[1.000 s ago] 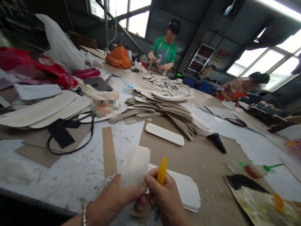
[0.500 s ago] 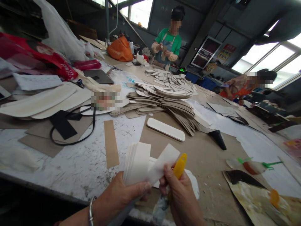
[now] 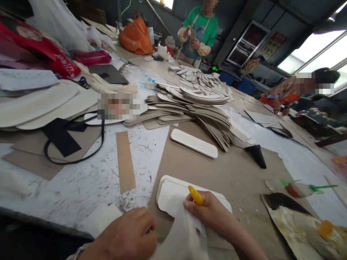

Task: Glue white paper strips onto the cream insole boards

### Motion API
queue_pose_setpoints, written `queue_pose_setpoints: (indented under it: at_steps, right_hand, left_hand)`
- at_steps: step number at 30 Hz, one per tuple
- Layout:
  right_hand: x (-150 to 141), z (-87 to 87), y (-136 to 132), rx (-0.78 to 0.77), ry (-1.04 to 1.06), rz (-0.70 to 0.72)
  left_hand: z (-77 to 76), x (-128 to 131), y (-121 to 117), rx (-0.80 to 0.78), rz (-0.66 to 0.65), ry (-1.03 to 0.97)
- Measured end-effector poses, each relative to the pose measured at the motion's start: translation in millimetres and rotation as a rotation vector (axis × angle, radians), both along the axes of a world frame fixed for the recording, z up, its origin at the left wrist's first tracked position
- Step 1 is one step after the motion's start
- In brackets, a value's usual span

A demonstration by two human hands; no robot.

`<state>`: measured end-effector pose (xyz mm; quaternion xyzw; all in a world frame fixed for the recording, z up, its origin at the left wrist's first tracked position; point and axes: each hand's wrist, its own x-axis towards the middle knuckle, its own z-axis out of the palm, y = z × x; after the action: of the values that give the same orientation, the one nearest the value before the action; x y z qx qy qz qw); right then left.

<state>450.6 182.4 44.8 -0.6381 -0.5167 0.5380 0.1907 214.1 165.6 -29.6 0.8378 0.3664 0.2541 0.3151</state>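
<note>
My left hand is closed, its fingers curled, at the table's front edge. White strips stick out beyond its far side; the grip on them is mostly hidden. My right hand is closed around a tool with a yellow handle, whose working end is hidden. Thumb and fingers of this hand also pinch a thin white sheet, which hangs down toward me. Just behind lies a small stack of white rounded panels on brown board. Another long rounded panel rests farther back.
Large piles of cut panels fill the middle. A tan strip and a black strap lie left. Rightward are a black cone, bottles with green tips and a stained sheet. Two co-workers stand beyond.
My left hand has moved down and left, turning the white strips away. My right hand has drawn the thin sheet downward from the strips, uncovering the rounded panels. The view has shifted slightly.
</note>
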Motion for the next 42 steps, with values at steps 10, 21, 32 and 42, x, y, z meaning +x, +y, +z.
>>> queue_pose_setpoints:
  at_steps: [10,21,32,42]
  right_hand:
    - [-9,-21.7,30,0.081,-0.116,0.102]
    - [-14,-13.1,31,0.169,-0.345,0.154]
    - [92,0.1,-49,-0.08,-0.599,-0.096]
    - [79,-12.1,-54,-0.068,-0.951,-0.147]
  left_hand:
    - [-22.7,34,8,0.553,0.136,-0.025]
    - [8.8,26,29,0.488,-0.101,0.156]
    - [-6.0,9,36,0.515,-0.234,0.217]
    - [-21.0,4,42,0.572,-0.321,0.107]
